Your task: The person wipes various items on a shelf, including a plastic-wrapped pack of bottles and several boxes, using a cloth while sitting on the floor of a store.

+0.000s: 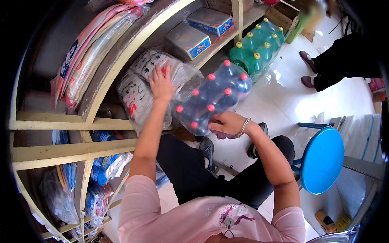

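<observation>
My left hand rests palm down, fingers spread, on a clear plastic-wrapped white package with dark and red print. A second similar package lies against it, nearer to me. My right hand is at the near right corner of a shrink-wrapped pack of dark bottles with red caps. Its fingers are curled and partly hidden, so whether they grip the wrap cannot be told. Beyond it stands a shrink-wrapped pack of green bottles with yellow caps.
Wooden shelving curves along the left, holding flat plastic-wrapped packs and blue-sided boxes. A blue stool stands at right. Another person's legs are at the upper right. An open cardboard box sits at the back.
</observation>
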`<state>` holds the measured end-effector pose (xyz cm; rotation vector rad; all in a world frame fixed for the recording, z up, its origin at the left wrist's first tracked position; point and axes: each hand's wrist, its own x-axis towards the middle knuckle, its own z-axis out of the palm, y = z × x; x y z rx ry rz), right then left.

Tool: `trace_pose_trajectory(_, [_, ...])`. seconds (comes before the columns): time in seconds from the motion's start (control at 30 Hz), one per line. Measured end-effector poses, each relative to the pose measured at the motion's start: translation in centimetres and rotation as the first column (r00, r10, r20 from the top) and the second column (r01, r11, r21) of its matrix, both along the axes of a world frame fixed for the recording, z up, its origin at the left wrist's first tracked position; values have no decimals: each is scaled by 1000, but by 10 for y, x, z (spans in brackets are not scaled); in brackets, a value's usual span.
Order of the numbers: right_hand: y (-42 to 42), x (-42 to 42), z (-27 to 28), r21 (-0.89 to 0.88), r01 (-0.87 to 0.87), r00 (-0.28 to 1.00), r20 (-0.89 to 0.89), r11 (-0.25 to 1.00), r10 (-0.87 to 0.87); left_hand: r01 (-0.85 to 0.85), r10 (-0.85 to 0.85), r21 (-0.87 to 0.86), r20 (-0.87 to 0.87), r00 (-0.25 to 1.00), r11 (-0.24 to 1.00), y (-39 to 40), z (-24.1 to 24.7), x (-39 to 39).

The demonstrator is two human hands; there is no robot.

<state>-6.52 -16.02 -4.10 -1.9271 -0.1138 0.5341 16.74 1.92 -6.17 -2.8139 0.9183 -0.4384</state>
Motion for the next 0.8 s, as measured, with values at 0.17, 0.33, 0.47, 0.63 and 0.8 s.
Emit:
trace_pose_trajectory(0.17, [-2, 5, -15, 5, -38, 999, 22, 999, 38, 122, -109, 54, -211, 972, 991, 24, 0, 45])
trace_pose_trajectory(0.33, [-3, 5, -15, -53, -32, 996, 86, 998, 36, 51, -40, 85, -124, 992, 995, 15, -4, 25])
trace_pose_trajectory(0.47, [-2, 5, -9, -121, 48, 994, 108, 992, -35, 72, -68, 33, -111, 992, 997, 9, 2, -5])
trace_pose_trajectory(0.63, [-9, 13, -18, 284, 295, 885, 278, 913, -372, 321, -632, -578, -485, 604, 750, 0, 11, -88])
trace_pose_trajectory(0.8, [-10, 13, -6, 532, 312, 891, 122, 787, -436, -195, -299, -677, -540, 787, 709, 16, -16, -45])
